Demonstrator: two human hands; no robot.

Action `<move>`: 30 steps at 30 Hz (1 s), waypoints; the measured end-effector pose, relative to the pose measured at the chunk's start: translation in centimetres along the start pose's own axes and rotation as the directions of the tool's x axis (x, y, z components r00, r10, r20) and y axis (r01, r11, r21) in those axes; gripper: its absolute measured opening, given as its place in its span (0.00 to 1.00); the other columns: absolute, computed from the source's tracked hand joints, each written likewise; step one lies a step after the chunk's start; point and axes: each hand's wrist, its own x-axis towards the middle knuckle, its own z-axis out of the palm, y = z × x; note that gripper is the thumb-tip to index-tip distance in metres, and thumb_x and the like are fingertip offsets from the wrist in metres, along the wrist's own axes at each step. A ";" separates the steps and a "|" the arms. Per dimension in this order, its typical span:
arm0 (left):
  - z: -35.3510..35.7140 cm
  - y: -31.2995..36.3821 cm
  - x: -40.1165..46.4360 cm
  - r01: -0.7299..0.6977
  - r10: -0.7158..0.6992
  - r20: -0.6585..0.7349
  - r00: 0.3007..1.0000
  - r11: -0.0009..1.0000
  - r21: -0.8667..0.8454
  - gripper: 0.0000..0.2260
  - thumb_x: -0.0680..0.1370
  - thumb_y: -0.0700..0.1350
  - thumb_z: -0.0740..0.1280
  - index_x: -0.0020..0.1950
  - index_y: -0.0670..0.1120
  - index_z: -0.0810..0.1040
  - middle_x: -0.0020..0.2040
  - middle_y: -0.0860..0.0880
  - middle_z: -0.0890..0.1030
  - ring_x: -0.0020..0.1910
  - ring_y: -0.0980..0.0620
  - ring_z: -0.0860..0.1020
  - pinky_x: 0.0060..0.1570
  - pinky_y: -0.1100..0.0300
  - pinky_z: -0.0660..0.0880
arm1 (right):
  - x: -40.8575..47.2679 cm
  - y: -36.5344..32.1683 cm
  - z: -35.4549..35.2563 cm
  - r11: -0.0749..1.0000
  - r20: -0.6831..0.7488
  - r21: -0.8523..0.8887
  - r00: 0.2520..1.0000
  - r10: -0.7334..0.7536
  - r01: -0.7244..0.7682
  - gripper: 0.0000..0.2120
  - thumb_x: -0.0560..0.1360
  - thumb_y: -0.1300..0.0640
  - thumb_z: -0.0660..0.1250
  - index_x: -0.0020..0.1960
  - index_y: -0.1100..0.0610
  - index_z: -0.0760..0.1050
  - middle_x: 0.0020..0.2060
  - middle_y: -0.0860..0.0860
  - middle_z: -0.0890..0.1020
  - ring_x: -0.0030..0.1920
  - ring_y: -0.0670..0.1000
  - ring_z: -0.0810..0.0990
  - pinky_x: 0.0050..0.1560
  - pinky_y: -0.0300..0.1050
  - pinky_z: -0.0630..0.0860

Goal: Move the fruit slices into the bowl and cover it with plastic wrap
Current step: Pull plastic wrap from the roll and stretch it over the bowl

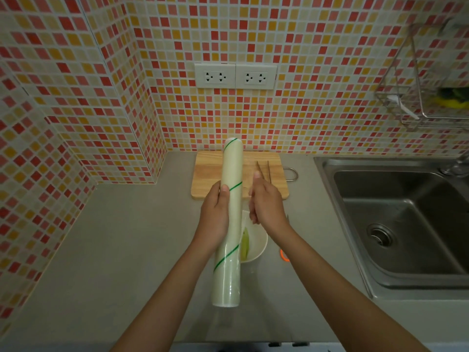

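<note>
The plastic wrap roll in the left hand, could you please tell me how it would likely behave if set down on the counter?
The plastic wrap roll is a long smooth cylinder, so it would probably roll on the flat counter. It looks stiff: it stays straight though the left hand grips only its middle. Its glossy surface may be somewhat slippery.

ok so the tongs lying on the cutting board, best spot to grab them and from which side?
Grip the tongs from above, across both thin arms near the middle. They lie flat on the cutting board, pointing away, so pinching sideways closes them. The right hand is nearest.
</note>
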 end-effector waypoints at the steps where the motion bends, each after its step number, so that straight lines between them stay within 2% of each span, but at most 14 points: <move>1: -0.1 0.2 0.3 -0.003 0.003 -0.003 1.000 1.000 -0.001 0.13 0.84 0.50 0.52 0.50 0.51 0.74 0.40 0.52 0.76 0.31 0.67 0.73 0.31 0.74 0.69 | -0.3 0.1 0.2 1.000 0.031 -0.020 0.999 -0.022 0.023 0.22 0.80 0.43 0.54 0.37 0.59 0.67 0.23 0.54 0.70 0.18 0.48 0.68 0.19 0.36 0.65; 3: -0.2 0.5 0.9 -0.006 0.006 -0.010 1.000 1.000 -0.008 0.13 0.84 0.50 0.51 0.48 0.51 0.74 0.38 0.52 0.75 0.30 0.65 0.73 0.30 0.73 0.68 | -0.8 0.3 0.5 0.993 0.089 -0.070 0.992 -0.084 0.090 0.19 0.81 0.47 0.56 0.35 0.57 0.65 0.23 0.53 0.71 0.18 0.47 0.68 0.20 0.38 0.66; 6: -0.3 0.9 1.6 -0.020 0.020 -0.022 1.000 1.000 0.001 0.14 0.84 0.50 0.51 0.49 0.48 0.75 0.38 0.53 0.74 0.33 0.61 0.72 0.30 0.74 0.68 | -0.5 0.0 0.1 0.992 0.075 -0.074 0.992 -0.101 0.106 0.17 0.82 0.55 0.55 0.35 0.57 0.66 0.23 0.53 0.71 0.18 0.48 0.68 0.21 0.38 0.66; 9: -0.3 1.5 2.2 -0.037 0.038 -0.039 0.999 0.999 0.013 0.14 0.84 0.50 0.51 0.51 0.47 0.75 0.39 0.53 0.75 0.36 0.59 0.72 0.32 0.75 0.68 | -0.6 -0.3 -0.3 0.998 0.068 0.004 0.996 -0.064 0.064 0.19 0.81 0.48 0.55 0.37 0.58 0.68 0.23 0.54 0.71 0.18 0.50 0.69 0.20 0.37 0.65; 11: -0.3 1.9 2.7 -0.038 0.038 -0.050 0.998 0.999 -0.001 0.14 0.84 0.50 0.51 0.50 0.48 0.74 0.40 0.53 0.75 0.37 0.58 0.73 0.36 0.71 0.70 | -1.4 -0.1 0.0 0.997 0.108 -0.034 0.992 -0.059 0.063 0.21 0.79 0.43 0.56 0.36 0.58 0.68 0.24 0.53 0.72 0.20 0.49 0.69 0.21 0.38 0.66; 13: -0.4 2.2 3.2 -0.032 0.032 -0.058 0.998 0.999 -0.009 0.14 0.84 0.50 0.51 0.52 0.47 0.74 0.41 0.52 0.76 0.39 0.57 0.74 0.38 0.65 0.70 | -2.3 0.2 0.4 0.990 0.154 -0.088 0.983 -0.097 0.112 0.19 0.80 0.45 0.57 0.35 0.56 0.67 0.25 0.52 0.72 0.20 0.46 0.69 0.22 0.39 0.67; 14: -0.5 2.3 3.5 -0.037 0.037 -0.061 0.997 0.999 -0.001 0.14 0.84 0.50 0.51 0.53 0.47 0.74 0.41 0.52 0.76 0.39 0.57 0.73 0.39 0.66 0.70 | -2.5 0.3 0.5 0.986 0.160 -0.099 0.980 -0.121 0.138 0.18 0.80 0.49 0.57 0.34 0.55 0.66 0.25 0.52 0.73 0.19 0.45 0.69 0.22 0.39 0.67; 17: -0.6 2.6 4.1 -0.053 0.053 -0.068 0.996 0.999 0.008 0.14 0.84 0.50 0.51 0.54 0.46 0.74 0.41 0.53 0.75 0.39 0.58 0.73 0.34 0.73 0.69 | -2.2 -0.1 -0.2 0.992 0.111 -0.044 0.987 -0.113 0.118 0.18 0.82 0.56 0.55 0.33 0.56 0.65 0.24 0.53 0.72 0.18 0.47 0.68 0.21 0.37 0.65; 20: -0.5 2.8 4.5 -0.041 0.039 -0.069 0.997 0.999 -0.015 0.15 0.84 0.50 0.51 0.54 0.46 0.74 0.41 0.53 0.75 0.39 0.58 0.73 0.38 0.67 0.69 | -2.2 -0.3 -0.8 0.997 0.105 0.053 0.993 -0.060 0.055 0.19 0.82 0.53 0.54 0.35 0.59 0.67 0.23 0.54 0.72 0.17 0.50 0.68 0.19 0.36 0.65; 23: -0.2 2.9 4.9 -0.033 0.031 -0.072 0.997 0.999 -0.028 0.16 0.84 0.50 0.51 0.57 0.44 0.75 0.44 0.51 0.76 0.41 0.55 0.74 0.41 0.63 0.69 | -3.3 0.2 -0.2 0.999 0.155 -0.009 0.987 -0.040 0.042 0.21 0.80 0.45 0.57 0.37 0.59 0.68 0.24 0.54 0.72 0.20 0.51 0.69 0.21 0.38 0.67; 25: -0.3 2.8 5.1 -0.015 0.013 -0.070 0.997 0.999 -0.032 0.17 0.84 0.50 0.51 0.59 0.42 0.75 0.46 0.49 0.77 0.43 0.54 0.74 0.41 0.62 0.70 | -4.0 0.7 0.1 0.997 0.188 -0.035 0.980 -0.060 0.067 0.18 0.80 0.48 0.59 0.35 0.57 0.67 0.23 0.52 0.72 0.20 0.51 0.69 0.21 0.39 0.67; 28: -0.6 2.6 5.5 0.009 -0.011 -0.068 0.998 0.999 -0.032 0.19 0.84 0.50 0.50 0.59 0.41 0.75 0.46 0.48 0.76 0.43 0.54 0.73 0.41 0.61 0.69 | -4.3 0.8 -0.5 0.997 0.168 0.043 0.983 -0.068 0.062 0.18 0.81 0.57 0.57 0.32 0.56 0.67 0.22 0.52 0.72 0.18 0.50 0.68 0.20 0.37 0.65; 30: -0.8 2.5 5.7 0.025 -0.028 -0.077 0.997 0.999 -0.039 0.18 0.84 0.50 0.50 0.58 0.41 0.75 0.43 0.51 0.76 0.41 0.55 0.73 0.40 0.61 0.69 | -4.4 0.8 -0.8 0.993 0.136 0.116 0.990 -0.030 0.015 0.19 0.82 0.55 0.56 0.33 0.58 0.67 0.21 0.52 0.72 0.18 0.50 0.68 0.20 0.37 0.65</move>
